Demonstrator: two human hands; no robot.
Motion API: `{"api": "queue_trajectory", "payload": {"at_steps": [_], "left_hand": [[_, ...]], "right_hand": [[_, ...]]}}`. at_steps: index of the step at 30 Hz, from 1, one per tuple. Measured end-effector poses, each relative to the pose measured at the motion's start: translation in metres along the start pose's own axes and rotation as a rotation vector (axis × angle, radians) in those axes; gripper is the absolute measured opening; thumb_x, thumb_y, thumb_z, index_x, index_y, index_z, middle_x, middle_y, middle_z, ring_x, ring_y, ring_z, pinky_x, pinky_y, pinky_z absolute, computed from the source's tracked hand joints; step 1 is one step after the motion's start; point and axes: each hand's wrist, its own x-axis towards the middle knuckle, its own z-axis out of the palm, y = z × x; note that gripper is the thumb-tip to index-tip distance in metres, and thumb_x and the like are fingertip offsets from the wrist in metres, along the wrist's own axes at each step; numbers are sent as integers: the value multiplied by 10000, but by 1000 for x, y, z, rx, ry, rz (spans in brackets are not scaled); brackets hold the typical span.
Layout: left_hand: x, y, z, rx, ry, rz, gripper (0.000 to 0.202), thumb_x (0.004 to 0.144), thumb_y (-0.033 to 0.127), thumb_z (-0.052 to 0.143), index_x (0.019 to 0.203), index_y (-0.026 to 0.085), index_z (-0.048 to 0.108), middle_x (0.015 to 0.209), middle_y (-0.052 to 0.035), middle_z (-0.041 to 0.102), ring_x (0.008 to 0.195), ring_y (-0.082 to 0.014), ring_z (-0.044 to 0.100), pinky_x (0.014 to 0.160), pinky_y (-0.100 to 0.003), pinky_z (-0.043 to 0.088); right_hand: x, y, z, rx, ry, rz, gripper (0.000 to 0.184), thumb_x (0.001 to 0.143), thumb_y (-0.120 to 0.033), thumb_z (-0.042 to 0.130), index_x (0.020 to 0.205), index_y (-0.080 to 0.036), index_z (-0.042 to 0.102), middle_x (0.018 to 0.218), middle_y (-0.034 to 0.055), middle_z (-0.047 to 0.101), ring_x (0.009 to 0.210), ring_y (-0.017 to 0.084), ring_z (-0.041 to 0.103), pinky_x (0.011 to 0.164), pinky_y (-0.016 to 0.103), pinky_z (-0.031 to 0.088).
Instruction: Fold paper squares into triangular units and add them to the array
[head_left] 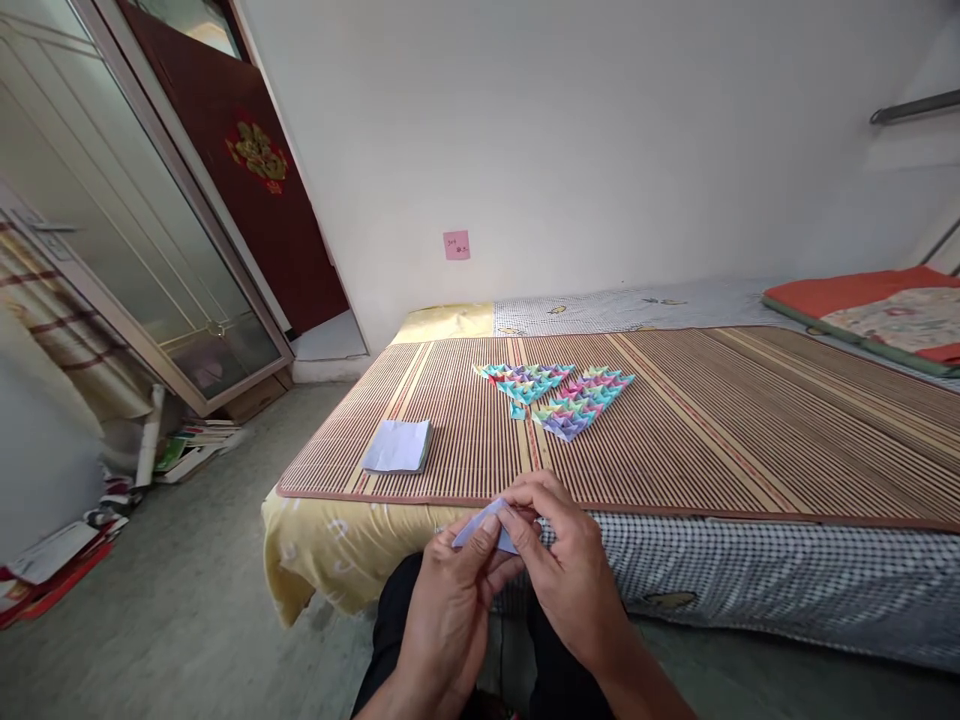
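Note:
A folded piece of lavender paper [480, 522] is pinched between both my hands, just in front of the bed's near edge. My left hand [454, 590] grips its left part, thumb on top. Thumb and fingers of my right hand [562, 555] close on its right side and cover some of it. Beyond my hands, on the striped mat, lie two groups of folded paper pieces [581, 403] in pink, blue, yellow and purple. A single small blue folded piece [517, 411] sits beside them. To the left rests a stack of square paper sheets [398, 446], pale lavender on top.
The bamboo mat [697, 440] covers the bed, over a checked sheet [750, 560] and a yellow cloth [337, 540]. A folded orange quilt [832, 300] lies at the far right. A pink note [456, 245] is on the wall. A glass door [150, 200] stands at left.

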Motion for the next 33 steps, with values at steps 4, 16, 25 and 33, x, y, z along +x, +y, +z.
{"api": "queue_trajectory", "payload": {"at_steps": [4,16,25,33], "left_hand": [[0,0,3,89,-44,12,336,769,394,912,933,110,835,894,-123,813,861,-261,753,793,-334,598],[-3,-1,-9,355,48,215,290,795,428,889,764,155,797,722,-65,792,680,-177,691,697,-255,540],[-3,5,-8,451,39,240,331,786,480,876,792,161,790,703,-61,787,661,-183,691,650,-255,519],[-8,3,-19,660,25,349,420,928,552,702,754,175,762,732,-85,794,657,-200,694,625,-274,516]], "right_hand": [[0,-2,-2,70,42,51,168,1017,-201,556,866,-213,628,880,33,653,816,175,667,716,264,547],[1,-3,-3,281,20,312,263,1016,-397,575,840,-205,613,679,-9,622,574,143,613,505,217,501],[3,-3,-6,287,-5,352,292,1008,-432,579,838,-199,617,689,-8,604,593,143,584,531,225,479],[1,2,-8,274,-50,382,317,1003,-472,590,842,-200,625,689,-7,593,603,149,566,555,240,455]]}}
